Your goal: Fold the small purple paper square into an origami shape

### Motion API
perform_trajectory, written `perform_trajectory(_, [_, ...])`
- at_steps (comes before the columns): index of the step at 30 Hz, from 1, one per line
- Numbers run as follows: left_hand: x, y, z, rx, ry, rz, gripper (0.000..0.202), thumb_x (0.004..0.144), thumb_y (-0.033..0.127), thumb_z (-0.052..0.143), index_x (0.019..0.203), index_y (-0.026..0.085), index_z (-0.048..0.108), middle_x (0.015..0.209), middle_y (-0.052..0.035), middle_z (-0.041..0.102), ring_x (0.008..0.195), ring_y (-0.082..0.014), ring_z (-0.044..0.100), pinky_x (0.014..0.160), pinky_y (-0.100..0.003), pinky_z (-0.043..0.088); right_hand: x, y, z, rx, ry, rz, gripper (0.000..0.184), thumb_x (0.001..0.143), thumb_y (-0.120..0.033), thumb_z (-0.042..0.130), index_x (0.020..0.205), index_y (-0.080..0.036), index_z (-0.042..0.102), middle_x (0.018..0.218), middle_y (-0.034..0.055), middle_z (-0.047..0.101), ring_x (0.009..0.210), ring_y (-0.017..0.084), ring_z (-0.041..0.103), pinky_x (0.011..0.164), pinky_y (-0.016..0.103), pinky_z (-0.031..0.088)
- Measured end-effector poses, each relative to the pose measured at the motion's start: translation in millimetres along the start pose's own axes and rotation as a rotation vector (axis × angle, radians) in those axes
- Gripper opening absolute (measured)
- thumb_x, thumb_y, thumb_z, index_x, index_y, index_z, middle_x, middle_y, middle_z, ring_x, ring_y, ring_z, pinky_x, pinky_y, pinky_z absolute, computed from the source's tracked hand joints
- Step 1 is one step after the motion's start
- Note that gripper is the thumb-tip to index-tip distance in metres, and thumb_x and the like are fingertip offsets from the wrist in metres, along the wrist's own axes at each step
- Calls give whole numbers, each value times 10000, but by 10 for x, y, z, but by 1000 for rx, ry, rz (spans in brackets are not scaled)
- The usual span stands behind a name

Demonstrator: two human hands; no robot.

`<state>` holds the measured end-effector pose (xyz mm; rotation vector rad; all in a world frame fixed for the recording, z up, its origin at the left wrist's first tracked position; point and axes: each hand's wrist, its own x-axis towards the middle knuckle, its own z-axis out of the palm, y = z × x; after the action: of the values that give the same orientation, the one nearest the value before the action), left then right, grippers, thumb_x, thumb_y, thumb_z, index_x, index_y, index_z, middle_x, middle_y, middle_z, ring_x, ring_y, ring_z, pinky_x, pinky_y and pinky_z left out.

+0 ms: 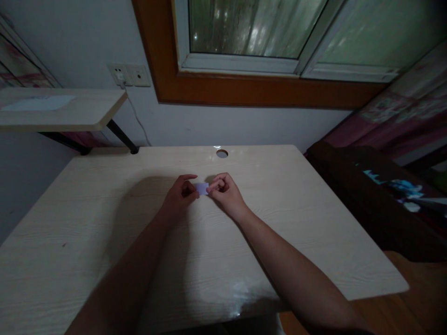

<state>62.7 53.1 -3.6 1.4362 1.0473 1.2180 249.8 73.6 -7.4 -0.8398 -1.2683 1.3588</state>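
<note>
One pale-purple rectangular slip (202, 188), likely light, creasable paper; left hand (179, 194) and right hand (228, 193): fingers pinched on opposite edges, sound holds.

In front of me, a pale wood-grained surface (296, 200) has rounded corners and a round hole (222, 153) near its far edge. Black legs (122, 136) at far left support a shelf (94, 109). Whether the lavender paper (202, 188) between my fingers (188, 177) touches the surface is unclear.
</note>
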Motion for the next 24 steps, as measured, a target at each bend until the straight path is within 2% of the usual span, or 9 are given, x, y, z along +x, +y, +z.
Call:
perform_trajectory(6, [9, -9, -16, -87, 58, 3, 486, 757, 187, 718, 1200, 202, 517, 704, 49, 603, 701, -132, 621, 731, -280, 489, 42, -21, -31, 79, 118, -5, 329, 680, -219, 780, 890, -226, 526, 688, -55, 662, 620, 109, 591, 674, 262, 443])
perform_trajectory(13, [-1, 36, 0, -137, 66, 6, 405, 777, 201, 663, 1163, 199, 541, 798, 4, 655, 715, -136, 625, 697, -277, 497, 35, -39, -7, 31, 102, 2, 337, 681, -241, 784, 895, -231, 524, 688, -50, 664, 639, 126, 609, 661, 271, 444])
perform_trajectory(19, [-11, 50, 5, 120, -13, -104, 277, 790, 387, 704, 962, 175, 658, 820, -33, 706, 740, -169, 652, 710, -290, 498, 16, -36, -1, 14, 50, -8, 347, 704, -269, 793, 913, -230, 519, 719, -37, 693, 667, 133, 619, 678, 284, 448])
perform_trajectory(24, [-18, 99, 12, 279, -38, -114, 261, 811, 432, 664, 792, 172, 675, 757, -26, 714, 698, -163, 637, 680, -273, 473, -5, -19, -5, -31, -11, -28, 345, 732, -295, 787, 951, -238, 526, 753, -36, 675, 665, 124, 595, 670, 281, 446])
